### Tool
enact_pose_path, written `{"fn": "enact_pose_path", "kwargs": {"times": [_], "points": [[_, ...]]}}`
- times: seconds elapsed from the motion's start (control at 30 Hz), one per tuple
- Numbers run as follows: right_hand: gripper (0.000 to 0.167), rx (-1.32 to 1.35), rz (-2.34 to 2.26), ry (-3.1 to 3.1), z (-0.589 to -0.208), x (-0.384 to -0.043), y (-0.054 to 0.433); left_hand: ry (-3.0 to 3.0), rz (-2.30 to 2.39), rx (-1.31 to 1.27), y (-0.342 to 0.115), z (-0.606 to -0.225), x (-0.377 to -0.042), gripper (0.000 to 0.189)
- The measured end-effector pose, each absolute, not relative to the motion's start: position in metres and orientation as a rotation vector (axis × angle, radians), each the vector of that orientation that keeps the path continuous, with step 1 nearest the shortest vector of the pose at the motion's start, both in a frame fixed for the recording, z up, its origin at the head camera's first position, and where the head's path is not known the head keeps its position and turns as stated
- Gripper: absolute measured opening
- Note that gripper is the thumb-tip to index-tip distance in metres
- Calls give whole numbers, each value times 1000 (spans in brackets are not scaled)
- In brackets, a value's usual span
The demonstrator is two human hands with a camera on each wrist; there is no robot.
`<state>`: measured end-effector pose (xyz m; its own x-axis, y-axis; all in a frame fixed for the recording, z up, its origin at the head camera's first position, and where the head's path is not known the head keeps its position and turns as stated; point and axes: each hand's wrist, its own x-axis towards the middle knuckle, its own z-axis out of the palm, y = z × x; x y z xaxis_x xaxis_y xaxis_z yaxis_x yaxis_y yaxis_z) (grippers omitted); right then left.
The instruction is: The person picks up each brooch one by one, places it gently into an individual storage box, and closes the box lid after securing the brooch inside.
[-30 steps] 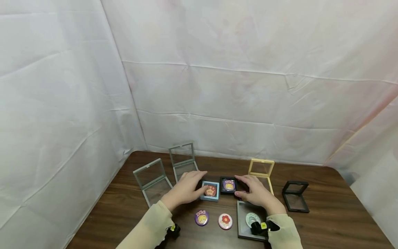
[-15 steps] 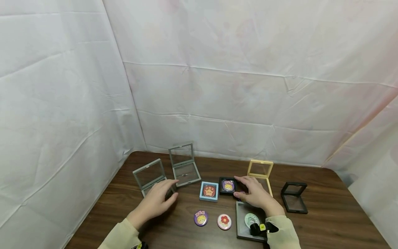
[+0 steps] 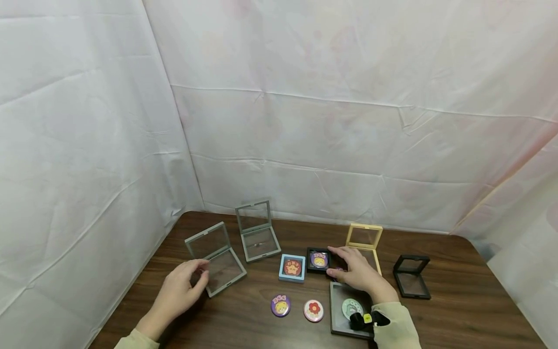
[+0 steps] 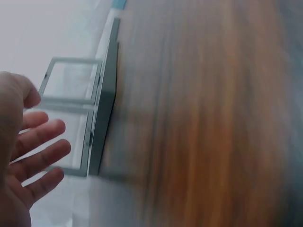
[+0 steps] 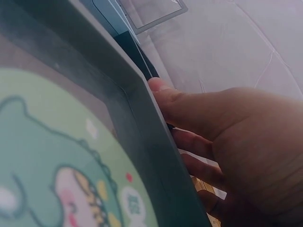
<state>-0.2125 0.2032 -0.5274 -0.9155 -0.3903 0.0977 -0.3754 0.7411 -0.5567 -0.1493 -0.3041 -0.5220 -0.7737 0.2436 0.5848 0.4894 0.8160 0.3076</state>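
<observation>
My left hand (image 3: 180, 287) is at the left, its fingers loosely bent around nothing, beside an opened grey display frame (image 3: 224, 269). In the left wrist view the fingers (image 4: 49, 156) are spread, and the hinged frame (image 4: 108, 94) stands behind them. My right hand (image 3: 359, 271) rests at the right side of a small black case (image 3: 310, 266) that holds a purple badge (image 3: 319, 260). Its thumb and index fingertip lie at the case's right edge. Below the right wrist lies a large dark-grey frame (image 3: 337, 322) with a green dinosaur badge (image 5: 52, 142).
A blue case (image 3: 292, 278) with a red badge sits left of the black one. A purple bear badge (image 3: 281, 306) and a red flower badge (image 3: 313, 310) lie in front. Other opened frames are grey (image 3: 261, 244), yellow (image 3: 365, 226) and black (image 3: 411, 283).
My left hand has moved from the blue case leftward and toward the near side, past the left grey frame. The right hand has stayed by the black case.
</observation>
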Motion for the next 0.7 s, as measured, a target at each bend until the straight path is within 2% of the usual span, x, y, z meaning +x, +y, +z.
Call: {"fn": "enact_pose_path", "kwargs": {"times": [0.17, 0.27, 0.53, 0.7], "points": [[71, -626, -919, 2903, -526, -212, 203, -2499, -662, -307, -327, -519, -149, 16], [71, -620, -920, 2900, -526, -212, 203, -2527, -706, -187, -338, -517, -153, 15], [71, -619, -920, 2900, -526, -212, 203, -2664, -958, -121, -350, -514, -169, 56], [71, -640, -928, 2900, -528, -214, 204, -2699, -1138, -209, -349, -518, -178, 57]]}}
